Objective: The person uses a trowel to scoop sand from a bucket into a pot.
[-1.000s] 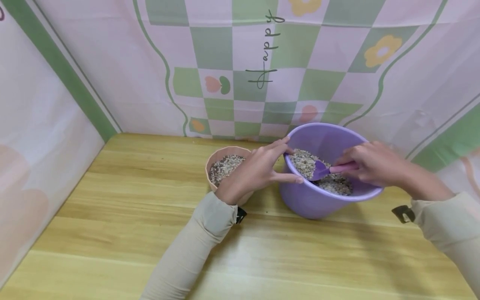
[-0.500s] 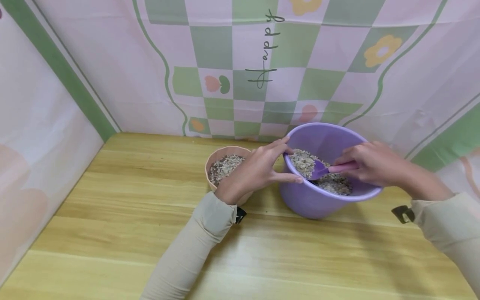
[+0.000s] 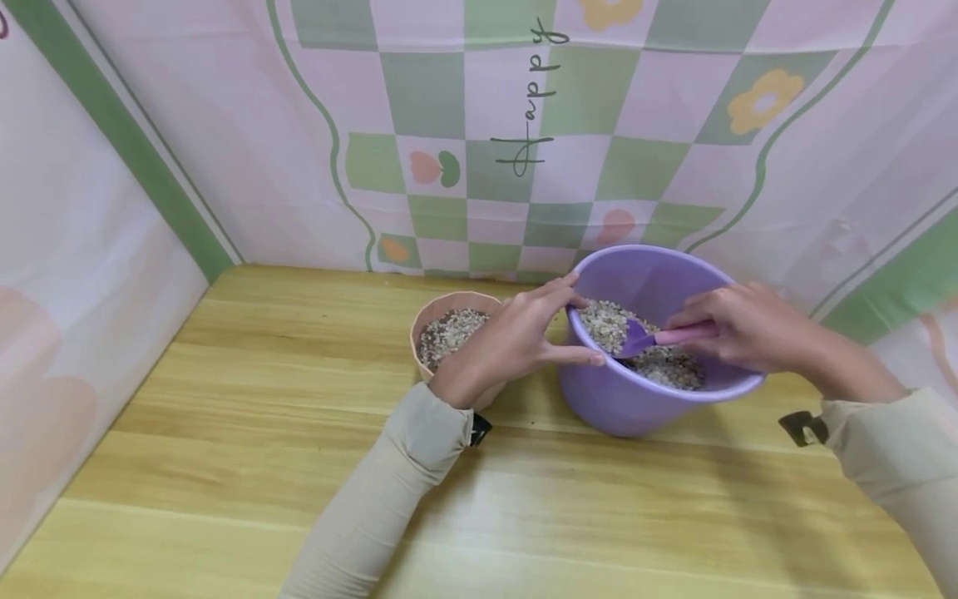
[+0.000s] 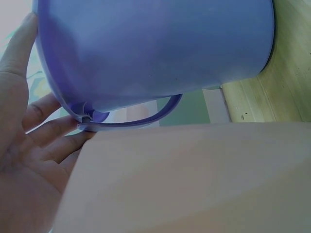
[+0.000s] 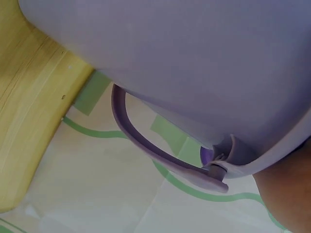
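Observation:
A purple bucket (image 3: 621,408) stands on the wooden table with grainy gravel (image 3: 666,368) inside. My left hand (image 3: 516,337) holds its near-left rim, thumb and fingers spread apart along the edge; in the left wrist view the fingers (image 4: 60,128) lie at the handle's hinge. Over the gravel, my right hand (image 3: 737,324) grips the pink handle of a small shovel (image 3: 684,334), whose purple blade (image 3: 637,339) rests at the gravel near the left wall. The right wrist view shows the bucket's outside and handle (image 5: 150,150); the shovel is hidden there.
A peach faceted pot (image 3: 422,320), topped with similar gravel, stands left of the bucket, partly behind my left forearm. The wooden table (image 3: 262,399) meets a patterned cloth backdrop (image 3: 501,175) just behind the bucket. Another cloth (image 3: 90,274) hangs along the left side.

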`<state>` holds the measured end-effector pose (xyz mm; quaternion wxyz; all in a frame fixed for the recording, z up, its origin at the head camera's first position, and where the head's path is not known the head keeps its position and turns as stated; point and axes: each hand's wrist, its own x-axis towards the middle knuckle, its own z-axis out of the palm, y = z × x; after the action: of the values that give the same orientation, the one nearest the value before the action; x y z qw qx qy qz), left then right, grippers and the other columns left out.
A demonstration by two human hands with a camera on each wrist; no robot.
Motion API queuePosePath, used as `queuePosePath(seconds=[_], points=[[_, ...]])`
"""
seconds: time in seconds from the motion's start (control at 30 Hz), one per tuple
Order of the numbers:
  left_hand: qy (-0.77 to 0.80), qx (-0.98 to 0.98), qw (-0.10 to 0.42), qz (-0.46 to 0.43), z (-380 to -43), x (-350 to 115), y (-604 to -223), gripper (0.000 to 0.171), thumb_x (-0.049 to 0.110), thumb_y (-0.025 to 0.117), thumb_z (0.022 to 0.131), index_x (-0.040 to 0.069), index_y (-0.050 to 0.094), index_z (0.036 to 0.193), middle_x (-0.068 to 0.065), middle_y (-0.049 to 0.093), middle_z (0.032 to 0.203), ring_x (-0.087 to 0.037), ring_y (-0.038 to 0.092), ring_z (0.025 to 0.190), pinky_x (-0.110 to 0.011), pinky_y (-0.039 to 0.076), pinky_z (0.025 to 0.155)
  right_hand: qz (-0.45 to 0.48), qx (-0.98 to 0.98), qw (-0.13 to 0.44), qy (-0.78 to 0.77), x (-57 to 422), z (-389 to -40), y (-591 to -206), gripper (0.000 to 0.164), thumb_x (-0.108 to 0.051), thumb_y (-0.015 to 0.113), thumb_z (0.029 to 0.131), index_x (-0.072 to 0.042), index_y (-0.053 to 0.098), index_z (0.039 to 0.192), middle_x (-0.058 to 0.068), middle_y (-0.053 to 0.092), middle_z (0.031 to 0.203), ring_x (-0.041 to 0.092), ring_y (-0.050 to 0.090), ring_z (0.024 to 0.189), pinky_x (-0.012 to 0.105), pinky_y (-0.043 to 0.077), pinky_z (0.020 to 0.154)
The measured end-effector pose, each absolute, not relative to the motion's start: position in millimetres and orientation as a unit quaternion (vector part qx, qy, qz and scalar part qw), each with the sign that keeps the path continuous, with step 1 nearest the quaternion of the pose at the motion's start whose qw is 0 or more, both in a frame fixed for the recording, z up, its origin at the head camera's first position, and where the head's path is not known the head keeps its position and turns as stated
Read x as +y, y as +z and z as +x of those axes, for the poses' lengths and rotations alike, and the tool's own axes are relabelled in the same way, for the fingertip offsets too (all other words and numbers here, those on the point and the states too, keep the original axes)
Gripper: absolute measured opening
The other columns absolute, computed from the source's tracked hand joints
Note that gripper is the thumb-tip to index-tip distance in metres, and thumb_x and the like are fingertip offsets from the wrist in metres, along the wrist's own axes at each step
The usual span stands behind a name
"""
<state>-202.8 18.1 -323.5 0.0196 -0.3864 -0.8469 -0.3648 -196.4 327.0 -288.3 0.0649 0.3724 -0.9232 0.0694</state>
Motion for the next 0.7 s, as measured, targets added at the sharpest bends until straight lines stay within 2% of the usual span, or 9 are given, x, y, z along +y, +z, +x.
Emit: queuePosePath(seconds=[0.23, 0.5, 0.7], points=[[-0.368, -0.847, 0.012, -0.383, -202.6, 17.5, -323.3, 0.073, 0.056, 0.077, 0.079, 0.010, 0.059, 0.133, -0.008, 0.026, 0.162, -0.025, 0.041, 0.140, -0.034, 0.036, 0.113, 0.373, -0.922, 0.067, 0.077, 328.3, -197.2, -287.2, 0.032, -0.006, 0.089, 0.067, -0.009, 0.079, 0.097, 0.003, 0.075, 0.093, 0.022, 0.071, 0.075, 0.041, 0.060, 0.063], [-0.364, -0.848, 0.008, -0.384, -202.9, 17.8, -322.5, 0.073, 0.057, 0.076, 0.079, 0.010, 0.059, 0.133, -0.009, 0.027, 0.162, -0.023, 0.043, 0.139, -0.032, 0.037, 0.113, 0.368, -0.922, 0.073, 0.093, 330.3, -193.5, -285.5, 0.033, -0.006, 0.089, 0.067, -0.008, 0.079, 0.098, 0.010, 0.075, 0.096, 0.024, 0.072, 0.076, 0.040, 0.060, 0.063], [-0.363, -0.849, 0.012, -0.383, -202.8, 18.0, -322.6, 0.072, 0.057, 0.076, 0.080, 0.011, 0.059, 0.132, -0.008, 0.027, 0.162, -0.024, 0.044, 0.139, -0.033, 0.038, 0.112, 0.361, -0.924, 0.083, 0.096, 331.7, -190.3, -283.2, 0.034, -0.008, 0.089, 0.067, -0.010, 0.079, 0.099, 0.009, 0.076, 0.097, 0.025, 0.072, 0.078, 0.040, 0.060, 0.064]])
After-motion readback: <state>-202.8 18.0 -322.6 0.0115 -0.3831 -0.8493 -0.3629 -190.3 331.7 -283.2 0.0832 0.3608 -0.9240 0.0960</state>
